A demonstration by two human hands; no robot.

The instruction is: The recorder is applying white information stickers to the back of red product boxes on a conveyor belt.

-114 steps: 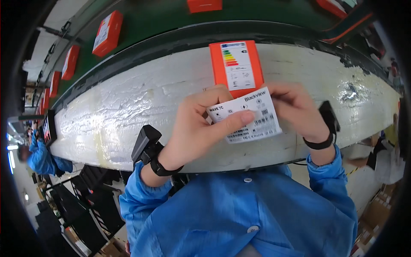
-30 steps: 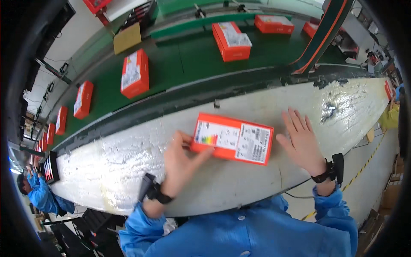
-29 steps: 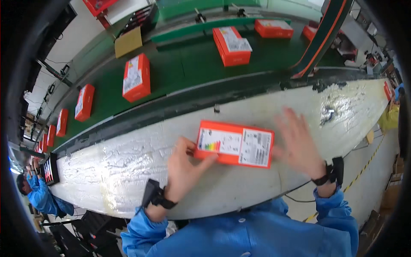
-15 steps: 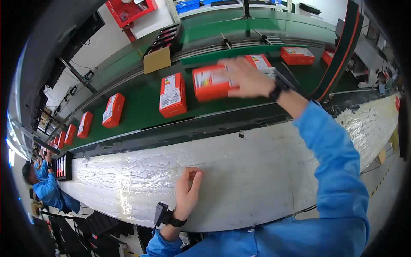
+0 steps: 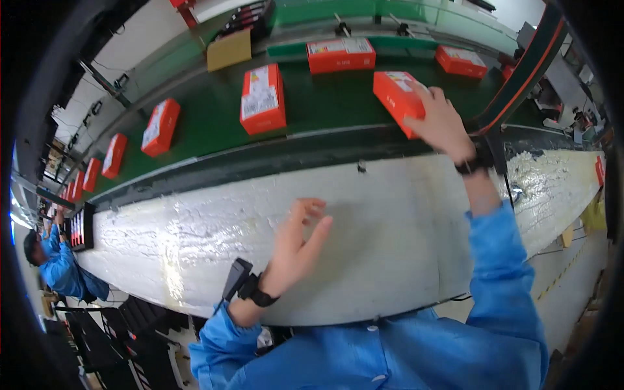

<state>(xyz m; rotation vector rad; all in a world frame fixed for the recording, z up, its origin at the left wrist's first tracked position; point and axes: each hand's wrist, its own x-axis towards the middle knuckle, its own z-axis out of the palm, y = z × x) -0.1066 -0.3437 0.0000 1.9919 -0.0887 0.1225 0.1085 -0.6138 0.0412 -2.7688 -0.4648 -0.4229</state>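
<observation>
At the lower edge of the frame, blue sleeves of a work coat. Just above them, lower middle, the left hand (image 5: 296, 250): open, fingers loosely spread, palm turned on its side, lifted a little over the worktop (image 5: 390, 221) and holding nothing. A black band with a small black device (image 5: 242, 281) on its wrist. Under it only the white, wrinkled cover of the worktop, with no box near.

Further up, at the upper right, the right hand (image 5: 442, 120), reaching across the dark edge between worktop and green conveyor belt (image 5: 325, 104). Closed around the near right end of an orange box (image 5: 396, 97), fingers over its top, a black band (image 5: 471, 166) on the wrist. The orange box itself at the near edge of the belt, a little tilted, one long side turned to the camera. Cannot tell whether its far end rests on the belt or hangs just above it.

Farther on the belt, more boxes of the same kind: one with a white label (image 5: 262, 99) at upper middle, two (image 5: 340, 54) (image 5: 460, 60) along the far side, and a row (image 5: 160, 127) running away to the upper left. Beside them a brown cardboard piece (image 5: 229, 49). At far left, another person in blue (image 5: 62, 270), bent over another place.

Looks like the step of passing one box between belt and worktop, done with the right hand alone. Calls next for a firm hold on that one end, for keeping the box level, and for staying clear of the neighbour boxes; room also for the free left hand to support the other end.
</observation>
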